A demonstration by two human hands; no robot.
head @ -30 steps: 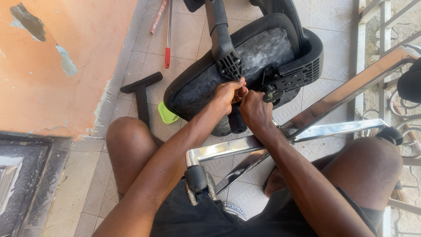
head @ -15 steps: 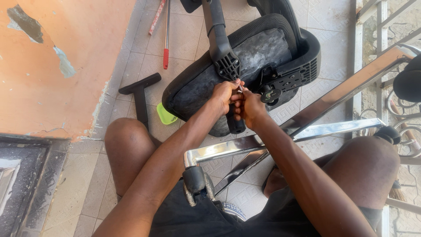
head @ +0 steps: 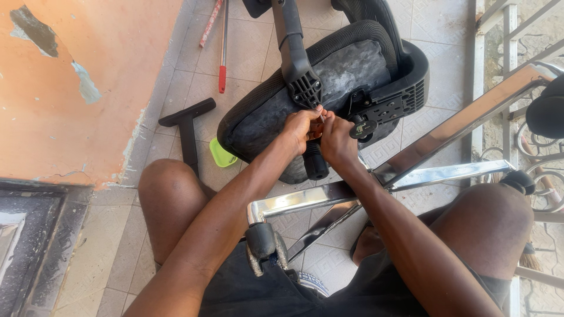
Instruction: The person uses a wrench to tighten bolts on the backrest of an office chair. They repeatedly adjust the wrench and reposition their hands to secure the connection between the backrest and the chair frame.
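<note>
Both hands, left hand [head: 301,126] and right hand [head: 336,140], still pinch a small fastener [head: 322,117] under the upturned chair seat [head: 352,70]; position unchanged.

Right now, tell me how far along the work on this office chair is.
Done: the black seat lies flipped, underside up, and one armrest bracket sits against it. In hand: the left hand and right hand pinch a thin tool, too small to identify, at that bracket's base. Left: a loose T-shaped black armrest lies on the tiles, and the chrome star base lies apart from the seat.
</note>
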